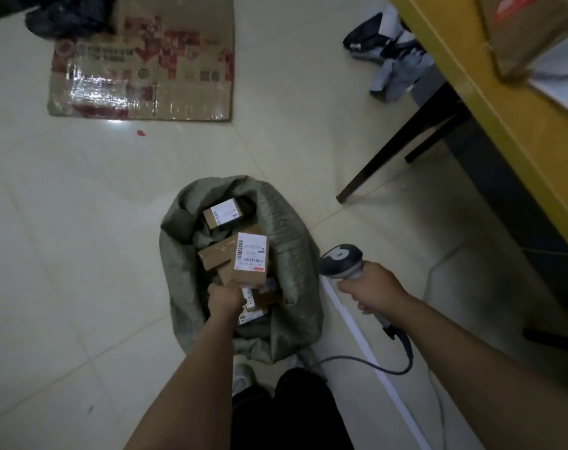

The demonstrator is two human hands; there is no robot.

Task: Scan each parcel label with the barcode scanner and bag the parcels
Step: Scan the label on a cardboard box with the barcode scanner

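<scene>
The left hand (225, 298) has its fingers clamped on the near end of a brown parcel (248, 264), held in the mouth of the green bag (295, 254) on the floor, white label (250, 255) facing up. At 3 o'clock from the bag, the right hand (372, 289) has its fingers wrapped round the grip of the barcode scanner (341, 259).

I see 3 risks. Gripped only by 1 end, the parcel could slip and drop in unscanned. Another parcel (224, 212) at 12 o'clock inside the bag also shows its label, so the scanner might read the wrong code. The cable (402, 358) loops over the floor at 5 o'clock, near the person's feet, and could snag and jerk the aim.
</scene>
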